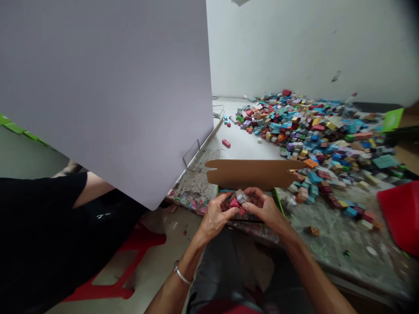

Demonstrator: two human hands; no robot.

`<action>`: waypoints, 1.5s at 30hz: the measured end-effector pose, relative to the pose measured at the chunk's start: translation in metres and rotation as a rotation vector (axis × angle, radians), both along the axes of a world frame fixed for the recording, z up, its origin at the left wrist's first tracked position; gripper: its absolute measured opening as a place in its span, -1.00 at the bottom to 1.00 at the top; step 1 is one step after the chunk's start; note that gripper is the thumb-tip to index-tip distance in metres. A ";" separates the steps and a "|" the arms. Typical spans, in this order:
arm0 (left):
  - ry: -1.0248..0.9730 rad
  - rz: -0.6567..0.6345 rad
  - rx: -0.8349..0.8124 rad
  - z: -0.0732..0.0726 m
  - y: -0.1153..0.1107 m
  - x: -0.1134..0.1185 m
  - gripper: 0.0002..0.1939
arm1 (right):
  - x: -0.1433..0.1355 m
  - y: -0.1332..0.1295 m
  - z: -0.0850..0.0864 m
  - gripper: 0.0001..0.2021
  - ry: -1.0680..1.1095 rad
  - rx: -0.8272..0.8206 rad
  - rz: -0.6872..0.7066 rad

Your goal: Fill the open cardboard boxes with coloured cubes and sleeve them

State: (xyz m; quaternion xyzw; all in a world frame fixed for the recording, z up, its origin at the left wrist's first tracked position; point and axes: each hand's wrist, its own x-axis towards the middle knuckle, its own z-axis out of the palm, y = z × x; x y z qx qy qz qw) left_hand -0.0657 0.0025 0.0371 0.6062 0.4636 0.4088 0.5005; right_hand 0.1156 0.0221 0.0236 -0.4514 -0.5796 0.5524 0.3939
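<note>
Both my hands meet over an open cardboard box [255, 173] with a brown flap and green side edges. My left hand [216, 214] pinches a small red patterned block [235, 203] between thumb and fingers. Against it sits a small white-and-grey checked block [242, 197], gripped by the thumb and fingers of my right hand [263, 208]. More red shows just below, partly covered by my fingers. The box's inside is mostly hidden behind my hands; a bluish strip shows at its back edge.
A big heap of small coloured blocks [314, 126] spreads over the right of the paint-stained table [330, 231]. A large pale panel [131, 87] blocks the left, beside a metal bracket [194, 156]. A person in black [49, 235] sits left near a red stool [127, 261]. Far right lies a red object [401, 216].
</note>
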 end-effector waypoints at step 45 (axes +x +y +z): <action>0.928 -0.127 0.279 0.009 0.012 -0.001 -0.70 | 0.015 0.015 0.007 -0.63 -0.625 0.417 0.233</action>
